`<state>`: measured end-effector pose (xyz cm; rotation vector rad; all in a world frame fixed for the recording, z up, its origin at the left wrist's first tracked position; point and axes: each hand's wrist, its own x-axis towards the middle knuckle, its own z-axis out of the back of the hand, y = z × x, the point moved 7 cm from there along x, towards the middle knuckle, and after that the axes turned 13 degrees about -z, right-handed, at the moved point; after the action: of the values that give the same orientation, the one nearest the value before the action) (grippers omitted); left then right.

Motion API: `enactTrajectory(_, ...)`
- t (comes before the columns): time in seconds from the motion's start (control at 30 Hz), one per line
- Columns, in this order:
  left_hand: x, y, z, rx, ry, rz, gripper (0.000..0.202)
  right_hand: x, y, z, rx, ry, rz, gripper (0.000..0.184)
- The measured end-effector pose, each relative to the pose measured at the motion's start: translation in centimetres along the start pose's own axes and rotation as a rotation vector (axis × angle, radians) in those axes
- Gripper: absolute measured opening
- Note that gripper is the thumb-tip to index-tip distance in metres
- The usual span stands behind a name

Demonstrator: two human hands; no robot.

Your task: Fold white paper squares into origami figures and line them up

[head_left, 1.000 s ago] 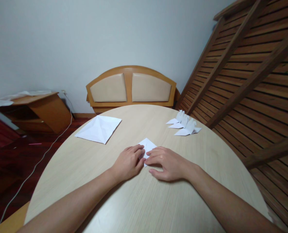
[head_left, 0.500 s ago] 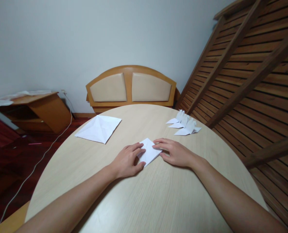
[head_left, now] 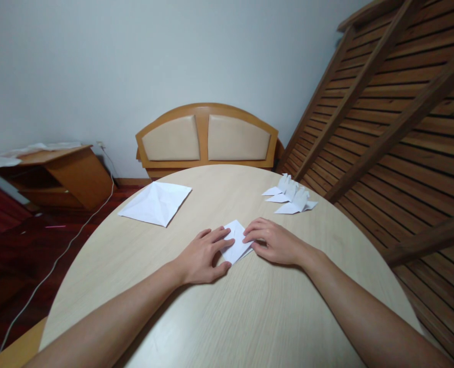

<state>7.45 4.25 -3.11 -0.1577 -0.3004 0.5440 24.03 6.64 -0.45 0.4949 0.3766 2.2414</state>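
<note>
A small folded white paper [head_left: 236, 244] lies flat on the round light-wood table [head_left: 227, 317] in front of me. My left hand [head_left: 204, 256] rests on its left side, fingers stretched flat across it. My right hand [head_left: 275, 241] presses its right edge with fingertips together and slightly curled. Both hands pin the paper down on the table; part of the paper is hidden under them.
A larger creased white sheet [head_left: 156, 203] lies at the back left of the table. Several folded paper figures [head_left: 291, 197] sit at the back right. Behind the table stands a padded wooden chair [head_left: 207, 137]. Slatted wooden frames [head_left: 395, 112] lean on the right; a low cabinet [head_left: 54, 174] stands left.
My right hand slid from the paper's near side up to its right edge, uncovering more of it. My left hand shifted slightly, its fingers now reaching further over the paper.
</note>
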Motion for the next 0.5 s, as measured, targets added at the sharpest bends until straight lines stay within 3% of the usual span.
enactTrajectory(0.3, 0.1, -0.5, 0.2, 0.002, 0.043, -0.018, 0.063, 0.7, 0.2, -1.0, 0.022, -0.014, -0.075, 0.013)
enactTrajectory(0.5, 0.2, -0.8, 0.1, 0.004, 0.023, -0.057, 0.045, 0.7, -0.5, -1.7, 0.091, -0.095, -0.136, 0.035)
